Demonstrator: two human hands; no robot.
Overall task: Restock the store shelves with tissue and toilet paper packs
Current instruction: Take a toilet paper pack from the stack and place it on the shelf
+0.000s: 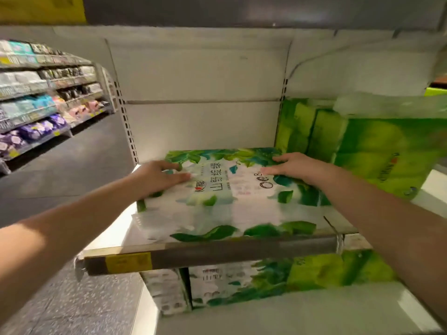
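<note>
A large tissue pack (225,204) printed with green leaves and dark characters lies flat on the white shelf (116,235). My left hand (157,176) rests on the pack's left far part, fingers fairly straight on top and reaching over its left edge. My right hand (290,166) lies flat on the pack's right far part with fingers spread. A bright green toilet paper pack (382,151) stands on the same shelf just to the right, close to my right forearm.
More green-and-white packs (266,284) fill the shelf below. A yellow price tag (128,263) sits on the shelf's front rail. The white back panel (200,124) rises behind the pack. An aisle floor (72,165) and stocked shelves (43,100) lie to the left.
</note>
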